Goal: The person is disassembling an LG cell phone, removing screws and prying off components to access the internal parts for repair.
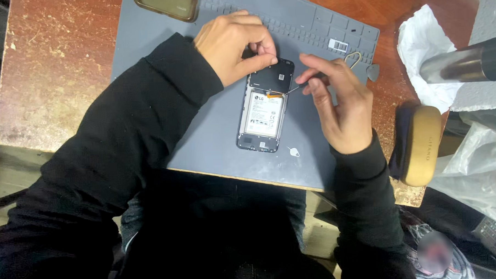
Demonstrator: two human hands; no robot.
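Observation:
An opened smartphone [264, 112] lies back-up on a grey work mat [215, 135], its white-labelled battery and black upper cover exposed. My left hand [235, 46] grips the phone's top left corner with thumb and fingers. My right hand [340, 106] holds a thin screwdriver [304, 85], whose tip touches the phone's right edge near the black cover. Both sleeves are black.
A phone case [169, 5] lies at the mat's top edge. A triangular pick [372, 72] and a small metal tool [293, 151] rest on the mat. At the right of the worn wooden table [53, 69] sit white plastic [423, 45], a metal cylinder [465, 63] and a tan case [421, 144].

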